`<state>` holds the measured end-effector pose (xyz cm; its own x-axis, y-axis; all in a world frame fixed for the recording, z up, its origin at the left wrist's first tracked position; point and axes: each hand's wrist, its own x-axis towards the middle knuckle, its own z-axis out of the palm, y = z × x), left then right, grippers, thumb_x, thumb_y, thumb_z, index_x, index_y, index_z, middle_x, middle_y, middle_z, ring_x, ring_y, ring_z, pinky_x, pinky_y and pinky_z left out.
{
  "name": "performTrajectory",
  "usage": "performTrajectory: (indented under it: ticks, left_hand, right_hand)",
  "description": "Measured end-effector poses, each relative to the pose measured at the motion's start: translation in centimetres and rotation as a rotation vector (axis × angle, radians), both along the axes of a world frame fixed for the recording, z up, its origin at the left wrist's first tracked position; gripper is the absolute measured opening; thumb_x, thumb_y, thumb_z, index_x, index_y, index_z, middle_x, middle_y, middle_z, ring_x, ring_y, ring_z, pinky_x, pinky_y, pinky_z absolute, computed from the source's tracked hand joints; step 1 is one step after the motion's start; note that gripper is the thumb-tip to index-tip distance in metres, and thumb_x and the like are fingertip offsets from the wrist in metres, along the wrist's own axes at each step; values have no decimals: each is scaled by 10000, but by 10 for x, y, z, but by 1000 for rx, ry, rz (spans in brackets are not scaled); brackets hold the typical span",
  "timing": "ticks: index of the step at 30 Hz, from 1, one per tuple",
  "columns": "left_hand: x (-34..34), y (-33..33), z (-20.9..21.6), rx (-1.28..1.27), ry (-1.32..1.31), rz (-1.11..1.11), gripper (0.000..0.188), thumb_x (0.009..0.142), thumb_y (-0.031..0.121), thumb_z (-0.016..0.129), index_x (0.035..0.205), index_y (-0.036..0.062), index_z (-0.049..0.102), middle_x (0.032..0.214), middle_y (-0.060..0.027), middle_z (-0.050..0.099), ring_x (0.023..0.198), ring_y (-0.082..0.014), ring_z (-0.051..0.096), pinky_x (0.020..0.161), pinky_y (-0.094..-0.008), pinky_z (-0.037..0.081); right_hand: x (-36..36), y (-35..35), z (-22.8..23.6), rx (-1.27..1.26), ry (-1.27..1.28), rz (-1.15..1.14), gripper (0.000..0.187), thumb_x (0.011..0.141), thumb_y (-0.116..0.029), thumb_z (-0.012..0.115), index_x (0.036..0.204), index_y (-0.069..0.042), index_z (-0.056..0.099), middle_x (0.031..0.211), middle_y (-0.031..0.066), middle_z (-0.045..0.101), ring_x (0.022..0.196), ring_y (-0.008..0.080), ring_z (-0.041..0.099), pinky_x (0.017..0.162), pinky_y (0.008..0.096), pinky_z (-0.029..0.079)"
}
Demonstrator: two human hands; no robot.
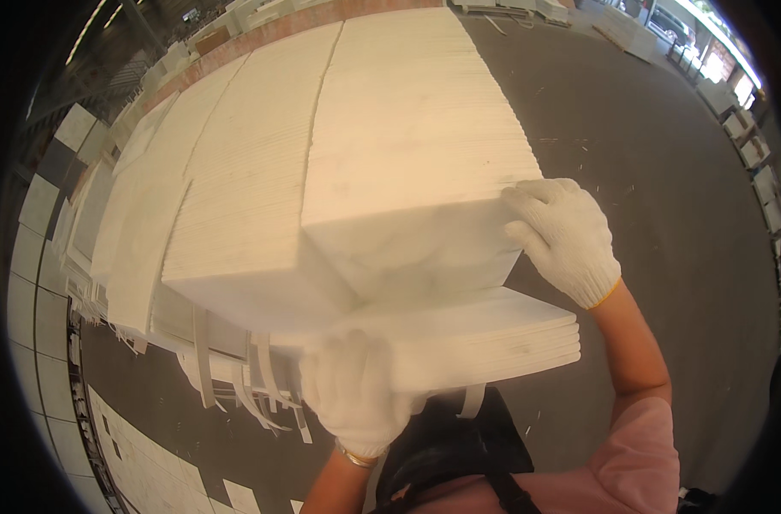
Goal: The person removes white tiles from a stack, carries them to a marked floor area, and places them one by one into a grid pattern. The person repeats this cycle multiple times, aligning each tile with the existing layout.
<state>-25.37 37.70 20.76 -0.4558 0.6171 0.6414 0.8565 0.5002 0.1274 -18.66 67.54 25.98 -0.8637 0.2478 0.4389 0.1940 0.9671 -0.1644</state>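
Shows the front white slab (412, 244) at the near end of a row of upright slabs (407, 111), pinched near its upper right corner in the grip of the gloved right hand (566, 244). Includes, just to the left, a second upright row (245, 171). Presents, below, a flat slab stack (493, 351), touched at its near edge by the blurred, gloved left hand (352, 385); cannot tell whether pinching or merely resting.

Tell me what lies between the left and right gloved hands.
In the head view, the flat stack of white slabs and the upright row of white slabs lie between the left hand and right hand.
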Motion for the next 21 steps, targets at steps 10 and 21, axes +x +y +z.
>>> performTrajectory:
  ticks: [10,21]
  left_hand:
    - [2,2,8,-60,-28,33,488,939,498,596,932,25,715,960,-135,683,834,-341,635,762,-456,453]
    - [-2,-1,-1,114,-1,-47,415,630,209,671,988,0,692,1016,-183,676,853,-394,610,684,-472,398]
  right_hand:
    - [1,-7,1,121,-39,-34,181,816,-182,728,978,-104,710,1005,59,703,897,314,621,802,438,494]
    - [-68,-55,27,153,-951,216,206,826,-246,639,854,-68,739,815,139,710,770,338,699,670,455,550]
